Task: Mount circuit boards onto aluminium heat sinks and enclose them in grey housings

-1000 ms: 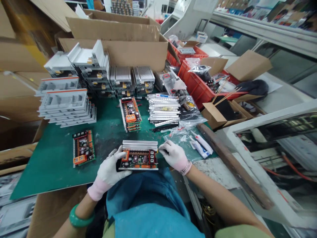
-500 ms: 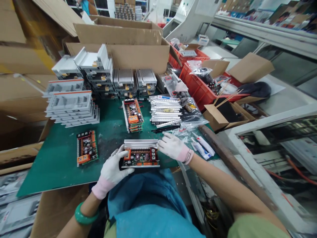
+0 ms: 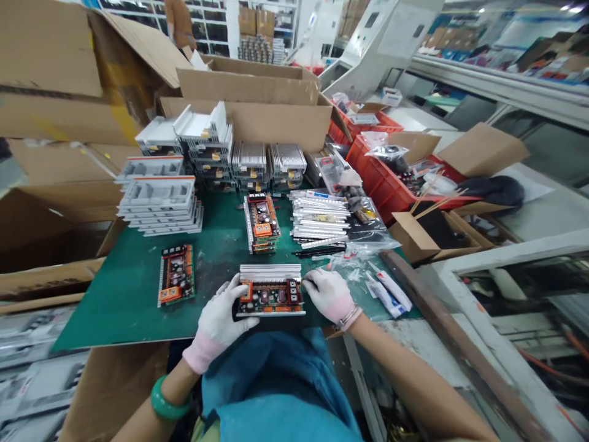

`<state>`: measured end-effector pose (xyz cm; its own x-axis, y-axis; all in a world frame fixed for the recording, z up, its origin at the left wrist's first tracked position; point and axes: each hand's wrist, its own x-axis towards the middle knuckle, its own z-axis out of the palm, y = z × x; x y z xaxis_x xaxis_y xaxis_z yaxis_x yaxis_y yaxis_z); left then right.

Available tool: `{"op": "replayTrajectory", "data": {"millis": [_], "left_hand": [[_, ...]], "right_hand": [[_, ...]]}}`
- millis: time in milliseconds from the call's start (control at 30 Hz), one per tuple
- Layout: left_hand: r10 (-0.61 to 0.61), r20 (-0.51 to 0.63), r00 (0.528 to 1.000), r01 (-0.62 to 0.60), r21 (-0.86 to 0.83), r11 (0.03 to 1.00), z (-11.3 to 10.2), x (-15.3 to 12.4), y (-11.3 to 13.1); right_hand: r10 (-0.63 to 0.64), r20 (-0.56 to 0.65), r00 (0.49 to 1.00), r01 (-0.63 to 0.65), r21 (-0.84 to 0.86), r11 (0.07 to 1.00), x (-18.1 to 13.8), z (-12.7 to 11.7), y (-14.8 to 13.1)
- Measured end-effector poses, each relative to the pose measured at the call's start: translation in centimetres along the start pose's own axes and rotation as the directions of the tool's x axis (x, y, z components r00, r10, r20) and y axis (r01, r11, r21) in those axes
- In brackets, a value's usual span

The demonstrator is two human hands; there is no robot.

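Observation:
In front of me a circuit board (image 3: 276,296) sits in a silver finned heat sink (image 3: 270,269), lying level at the bench's near edge. My left hand (image 3: 223,316), in a white glove, grips the left end of this assembly, thumb along the near side and fingers at the far side. My right hand (image 3: 327,294), also gloved, is closed at the right end, its fingertips pinched by the board's far right corner. Whatever may be between those fingertips is too small to make out. Another circuit board (image 3: 177,276) lies to the left, and a stack of boards (image 3: 262,224) stands beyond.
Grey housings (image 3: 159,199) are stacked at the left, with finned heat sinks (image 3: 248,161) behind. Metal strips (image 3: 319,220) lie to the right, near white tubes (image 3: 389,291). Red crates (image 3: 380,178) and an open carton (image 3: 276,120) border the green bench (image 3: 119,307).
My right hand has moved down slightly, its fingertips drawing together at the assembly's right end. My left hand keeps its grip. The whole view has shifted with my head.

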<state>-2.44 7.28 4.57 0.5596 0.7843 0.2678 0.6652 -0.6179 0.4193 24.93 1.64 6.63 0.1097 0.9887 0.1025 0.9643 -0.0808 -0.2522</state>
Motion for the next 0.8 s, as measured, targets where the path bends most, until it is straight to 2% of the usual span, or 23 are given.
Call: {"op": "replayTrajectory", "data": {"millis": [67,133,233,300,367,467,567,700,800], "left_hand": [[-0.002,0.006,1.0,0.002,0.011,1.0,0.1,-0.3,0.0],[0.006,0.031,1.0,-0.007,0.038,0.999,-0.1,-0.6,0.0],[0.037,0.037,0.999,-0.041,0.115,0.992,-1.9,-0.3,0.1],[0.053,-0.036,0.998,-0.045,0.194,0.98,-4.4,0.9,-0.2],[0.053,-0.157,0.986,-0.007,0.281,0.96,-7.7,3.1,-1.2],[-0.007,-0.32,0.947,0.122,0.34,0.933,-12.7,7.0,-4.2],[-0.047,-0.367,0.929,0.174,0.322,0.931,-15.7,10.4,-7.9],[-0.053,-0.352,0.934,0.141,0.231,0.963,-16.4,12.5,-11.1],[-0.079,-0.433,0.898,0.156,0.145,0.977,-16.2,12.5,-11.5]], "right_hand": [[-0.01,-0.025,1.0,0.01,0.012,1.0,0.3,0.0,0.5],[-0.038,-0.105,0.994,0.041,0.028,0.999,0.7,0.2,1.3],[-0.127,-0.235,0.964,0.132,0.003,0.991,1.6,0.9,2.9],[-0.215,-0.284,0.934,0.205,-0.063,0.977,2.2,1.5,3.7],[-0.291,-0.332,0.897,0.255,-0.148,0.956,2.7,1.9,4.1],[-0.316,-0.43,0.846,0.245,-0.213,0.946,2.9,1.9,4.0],[-0.309,-0.5,0.809,0.238,-0.202,0.95,2.4,1.5,3.5],[-0.338,-0.533,0.776,0.289,-0.176,0.941,1.4,0.9,3.5],[-0.327,-0.543,0.773,0.292,-0.153,0.944,0.6,0.5,3.9]]}}
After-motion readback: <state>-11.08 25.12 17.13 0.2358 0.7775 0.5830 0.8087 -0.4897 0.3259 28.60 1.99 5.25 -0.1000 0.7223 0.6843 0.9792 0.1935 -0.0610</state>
